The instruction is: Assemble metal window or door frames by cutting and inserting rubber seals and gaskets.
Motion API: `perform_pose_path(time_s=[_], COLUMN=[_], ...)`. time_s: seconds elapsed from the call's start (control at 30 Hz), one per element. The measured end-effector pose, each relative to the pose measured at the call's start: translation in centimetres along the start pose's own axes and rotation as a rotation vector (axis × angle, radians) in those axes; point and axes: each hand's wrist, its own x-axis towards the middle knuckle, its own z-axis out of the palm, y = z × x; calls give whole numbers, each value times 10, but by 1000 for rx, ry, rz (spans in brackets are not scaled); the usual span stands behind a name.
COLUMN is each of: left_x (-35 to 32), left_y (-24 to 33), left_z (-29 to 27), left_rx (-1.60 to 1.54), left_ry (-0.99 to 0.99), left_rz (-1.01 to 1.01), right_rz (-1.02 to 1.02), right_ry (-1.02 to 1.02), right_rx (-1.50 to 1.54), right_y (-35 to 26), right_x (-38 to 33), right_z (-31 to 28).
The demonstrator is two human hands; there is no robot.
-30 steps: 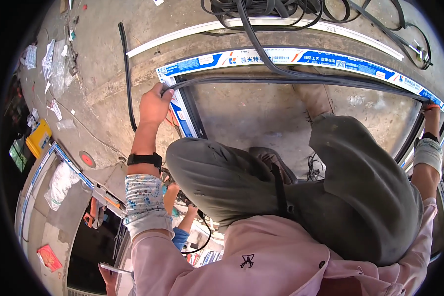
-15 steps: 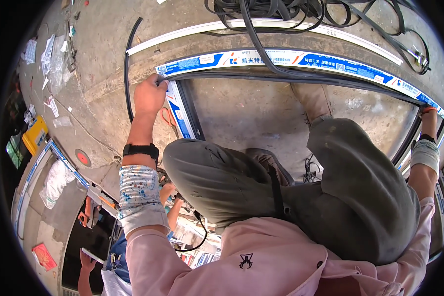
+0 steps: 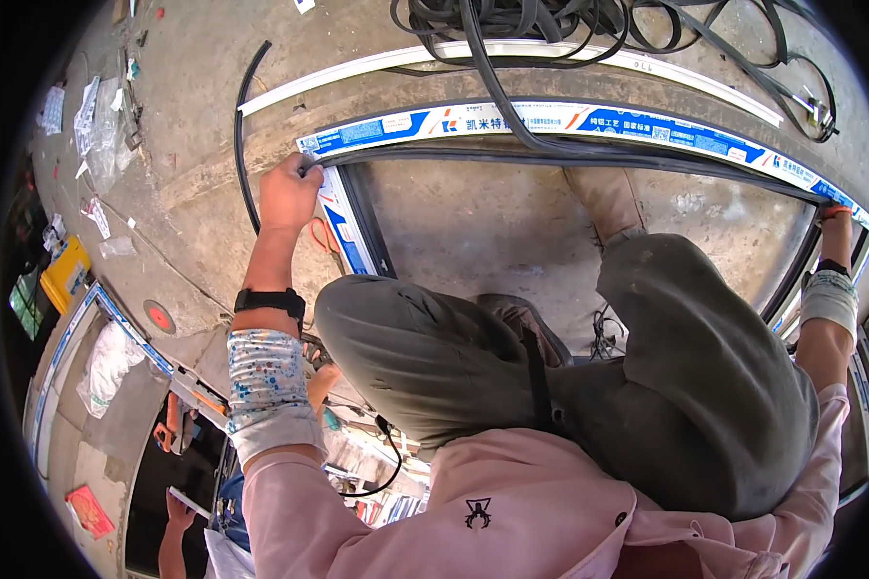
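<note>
A rectangular window frame point(image 3: 420, 126) with blue-and-white protective film lies on the floor around my feet. Along the inner side of its far bar runs a black rubber sealing strip point(image 3: 434, 154). At the frame's far left corner my left hand point(image 3: 290, 196) is closed, thumb and fingers pinching the strip's end. My right hand point(image 3: 835, 216) is small in view at the far right corner. Its fingers are bent around the strip where it meets the frame, partly hidden. More strip point(image 3: 488, 68) loops down from a coil onto the far bar.
A tangled coil of black strip point(image 3: 541, 17) lies beyond a white bar point(image 3: 333, 75). Orange-handled scissors point(image 3: 324, 236) lie left of the frame. A red disc point(image 3: 159, 317), a yellow case point(image 3: 65, 270) and another filmed frame point(image 3: 56, 359) are farther left. A co-worker's arm point(image 3: 174, 540) shows at lower left.
Both hands stay at the two far corners with the strip between them. The whole view has shifted slightly, and the co-worker's hands behind my left arm have moved.
</note>
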Motion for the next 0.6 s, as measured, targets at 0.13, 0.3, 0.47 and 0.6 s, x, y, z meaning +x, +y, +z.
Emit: perform_pose_path(time_s=[0.13,0.3,0.47,0.6], left_x=[-1,4,-23,-59], left_y=[-4,6,-7,23], left_z=[2,14,-8,-15], left_rx=[-54,-96,-90,-433], left_ry=[15,56,113,131], left_rz=[-1,9,-62,-182], right_rz=[-76,-198,-502,-497], right_ry=[41,124,-560,-1767], right_rx=[-74,-169,157,274], right_y=[25,62,-60,-164], right_x=[40,128,-22,-206], right_z=[-12,-31,28,54])
